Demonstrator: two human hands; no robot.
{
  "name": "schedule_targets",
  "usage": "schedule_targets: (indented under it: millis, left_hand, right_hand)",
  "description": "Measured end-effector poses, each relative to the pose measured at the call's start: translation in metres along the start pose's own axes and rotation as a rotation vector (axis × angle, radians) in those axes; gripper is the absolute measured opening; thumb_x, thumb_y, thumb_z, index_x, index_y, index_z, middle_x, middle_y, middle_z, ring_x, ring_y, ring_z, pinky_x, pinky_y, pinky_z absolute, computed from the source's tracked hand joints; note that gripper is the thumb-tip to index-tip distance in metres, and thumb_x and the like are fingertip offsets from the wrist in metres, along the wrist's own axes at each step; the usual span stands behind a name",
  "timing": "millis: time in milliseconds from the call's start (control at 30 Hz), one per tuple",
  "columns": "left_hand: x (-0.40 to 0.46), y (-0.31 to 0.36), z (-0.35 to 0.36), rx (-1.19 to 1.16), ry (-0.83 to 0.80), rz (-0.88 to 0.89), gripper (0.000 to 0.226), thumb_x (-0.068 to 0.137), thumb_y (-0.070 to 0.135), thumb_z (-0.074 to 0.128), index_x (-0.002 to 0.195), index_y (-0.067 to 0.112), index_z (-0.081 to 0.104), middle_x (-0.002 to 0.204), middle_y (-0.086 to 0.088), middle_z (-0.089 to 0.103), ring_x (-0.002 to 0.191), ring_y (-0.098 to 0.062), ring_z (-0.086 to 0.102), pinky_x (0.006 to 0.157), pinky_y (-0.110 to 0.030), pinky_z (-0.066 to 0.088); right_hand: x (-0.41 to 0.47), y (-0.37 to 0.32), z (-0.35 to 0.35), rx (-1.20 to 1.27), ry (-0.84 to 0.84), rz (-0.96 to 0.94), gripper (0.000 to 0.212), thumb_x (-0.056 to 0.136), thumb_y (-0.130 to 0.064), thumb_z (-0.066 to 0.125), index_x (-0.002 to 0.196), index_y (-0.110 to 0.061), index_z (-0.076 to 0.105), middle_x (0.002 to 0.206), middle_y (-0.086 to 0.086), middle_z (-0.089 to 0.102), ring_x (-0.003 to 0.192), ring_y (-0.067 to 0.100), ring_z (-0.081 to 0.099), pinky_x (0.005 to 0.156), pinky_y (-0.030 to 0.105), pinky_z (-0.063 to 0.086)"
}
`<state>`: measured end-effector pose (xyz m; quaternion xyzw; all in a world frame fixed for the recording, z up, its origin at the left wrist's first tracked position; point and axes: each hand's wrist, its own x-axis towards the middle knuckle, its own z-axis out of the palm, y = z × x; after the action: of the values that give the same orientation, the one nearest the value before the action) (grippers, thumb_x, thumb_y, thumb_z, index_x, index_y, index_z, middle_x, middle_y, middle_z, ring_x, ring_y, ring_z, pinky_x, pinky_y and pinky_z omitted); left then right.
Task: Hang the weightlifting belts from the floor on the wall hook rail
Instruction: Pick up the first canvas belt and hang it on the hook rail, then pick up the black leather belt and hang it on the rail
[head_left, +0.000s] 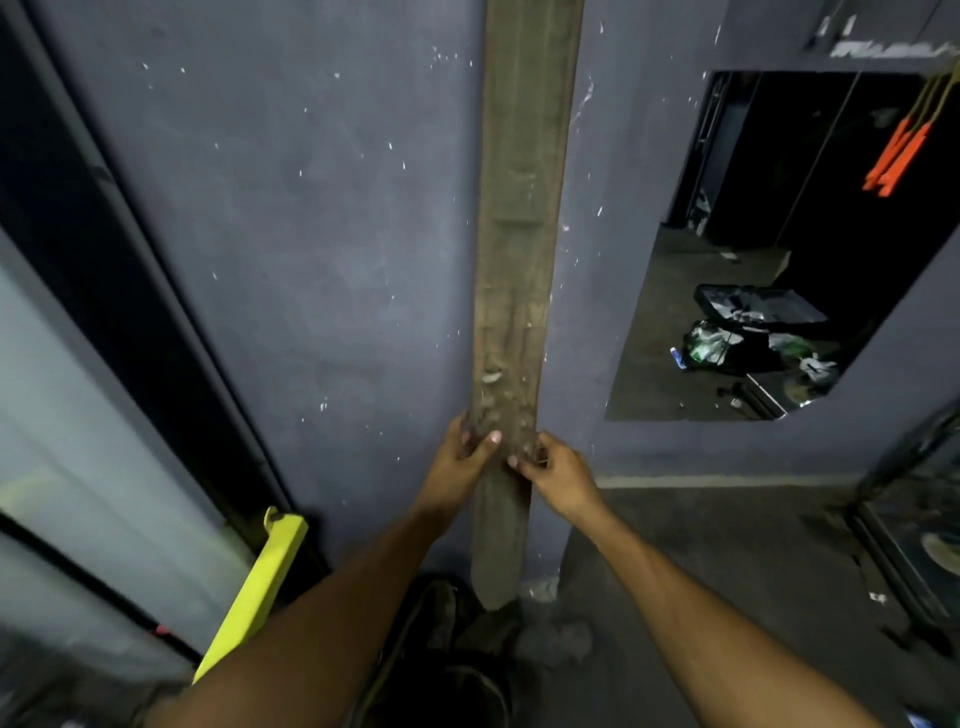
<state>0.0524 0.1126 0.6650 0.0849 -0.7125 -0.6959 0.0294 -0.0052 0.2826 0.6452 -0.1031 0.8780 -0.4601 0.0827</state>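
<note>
**A:** Where is the belt right now?

**B:** A long, worn brown weightlifting belt (519, 260) hangs flat against the blue-grey wall (311, 234), running from the top edge of the frame down the centre to a tapered tip just above the floor (727, 545). Its upper end is out of view, so I cannot tell what it hangs on.

**A:** And the hands?

**B:** Both are on it, low in the centre of the frame. The left hand (465, 457) holds the belt's left edge, fingers behind and thumb lying across the front. The right hand (558, 470) has its fingers curled, pinching the right edge at the same height. So each grip is pressed onto the belt, not spread.

**A:** What lies around it?

**B:** At lower left a yellow bar (260, 587) leans beside a dark-framed glass panel (78, 415). Right of the belt a mirror (779, 234) on the wall reflects a dim room with bags and litter on its floor. Orange handles (898, 156) dangle on cords at upper right. At bottom centre, under the belt's tip, lie dark shapes too blurred to name.
</note>
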Motion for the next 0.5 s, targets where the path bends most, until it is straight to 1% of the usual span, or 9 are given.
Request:
schedule_targets:
  millis: [67, 133, 167, 233, 333, 367, 400, 467, 500]
  left_hand:
    - [-0.020, -0.019, -0.002, 0.024, 0.063, -0.089, 0.067, 0.100, 0.027, 0.066, 0.156, 0.014, 0.032, 0.144, 0.001, 0.055, 0.136, -0.018, 0.054, 0.103, -0.030, 0.045]
    - [-0.037, -0.045, -0.007, 0.075, 0.124, -0.193, 0.068, 0.100, 0.023, 0.065, 0.156, 0.007, 0.030, 0.153, -0.013, 0.048, 0.142, -0.028, 0.048, 0.103, -0.033, 0.043]
    - [-0.044, -0.060, -0.012, 0.097, 0.146, -0.239, 0.066, 0.100, 0.022, 0.065, 0.154, 0.005, 0.033, 0.154, -0.018, 0.046, 0.142, -0.032, 0.048, 0.106, -0.038, 0.044]
    - [-0.063, -0.089, -0.020, 0.083, 0.186, -0.325, 0.058, 0.099, 0.017, 0.066, 0.148, 0.000, 0.040, 0.149, -0.023, 0.050, 0.132, -0.033, 0.055, 0.105, -0.041, 0.046]
    - [-0.093, -0.128, -0.033, 0.049, 0.185, -0.402, 0.047, 0.098, 0.019, 0.069, 0.138, 0.000, 0.053, 0.138, -0.018, 0.063, 0.124, -0.032, 0.062, 0.102, -0.040, 0.051]
    - [-0.101, -0.142, -0.038, 0.071, 0.166, -0.416, 0.041, 0.098, 0.022, 0.070, 0.132, 0.002, 0.060, 0.133, -0.016, 0.067, 0.122, -0.030, 0.064, 0.103, -0.040, 0.052]
    - [-0.108, -0.154, -0.042, 0.093, 0.155, -0.444, 0.037, 0.096, 0.025, 0.073, 0.126, 0.004, 0.065, 0.127, -0.013, 0.071, 0.121, -0.029, 0.065, 0.103, -0.039, 0.052]
    - [-0.116, -0.181, -0.049, 0.099, 0.183, -0.500, 0.049, 0.086, 0.041, 0.078, 0.120, 0.007, 0.070, 0.118, -0.008, 0.074, 0.119, -0.030, 0.068, 0.102, -0.039, 0.054]
    - [-0.119, -0.192, -0.053, 0.108, 0.194, -0.529, 0.056, 0.083, 0.047, 0.079, 0.121, 0.007, 0.070, 0.113, -0.007, 0.075, 0.115, -0.032, 0.069, 0.098, -0.038, 0.055]
  right_hand:
    - [-0.015, 0.030, 0.011, -0.071, -0.121, 0.145, 0.046, 0.087, -0.047, 0.079, 0.117, -0.018, 0.061, 0.109, 0.002, 0.075, 0.100, 0.024, 0.071, 0.088, 0.037, 0.057]
    - [-0.032, 0.056, 0.024, -0.064, -0.190, 0.252, 0.057, 0.086, -0.044, 0.082, 0.128, -0.016, 0.057, 0.116, 0.006, 0.069, 0.107, 0.028, 0.067, 0.094, 0.036, 0.054]
    - [-0.041, 0.068, 0.031, -0.061, -0.213, 0.278, 0.057, 0.085, -0.043, 0.082, 0.128, -0.015, 0.057, 0.116, 0.006, 0.067, 0.109, 0.029, 0.066, 0.096, 0.037, 0.054]
    - [-0.054, 0.093, 0.047, -0.051, -0.254, 0.317, 0.051, 0.081, -0.046, 0.084, 0.116, -0.020, 0.059, 0.119, 0.008, 0.067, 0.114, 0.034, 0.066, 0.099, 0.044, 0.056]
    - [-0.070, 0.126, 0.072, 0.009, -0.313, 0.368, 0.054, 0.067, -0.062, 0.084, 0.099, -0.025, 0.060, 0.115, 0.008, 0.069, 0.114, 0.036, 0.068, 0.099, 0.054, 0.057]
    - [-0.080, 0.121, 0.075, 0.018, -0.332, 0.378, 0.051, 0.070, -0.061, 0.083, 0.098, -0.025, 0.061, 0.113, 0.006, 0.068, 0.113, 0.033, 0.068, 0.099, 0.054, 0.057]
    - [-0.089, 0.114, 0.078, 0.019, -0.346, 0.383, 0.042, 0.078, -0.052, 0.083, 0.098, -0.022, 0.061, 0.110, 0.005, 0.068, 0.111, 0.031, 0.068, 0.099, 0.053, 0.057]
    - [-0.100, 0.105, 0.085, 0.028, -0.371, 0.394, 0.027, 0.091, -0.034, 0.080, 0.101, -0.015, 0.064, 0.109, 0.009, 0.069, 0.106, 0.032, 0.070, 0.097, 0.053, 0.058]
    - [-0.101, 0.105, 0.090, 0.021, -0.383, 0.411, 0.027, 0.093, -0.030, 0.078, 0.106, -0.010, 0.066, 0.114, 0.013, 0.070, 0.107, 0.035, 0.071, 0.096, 0.052, 0.059]
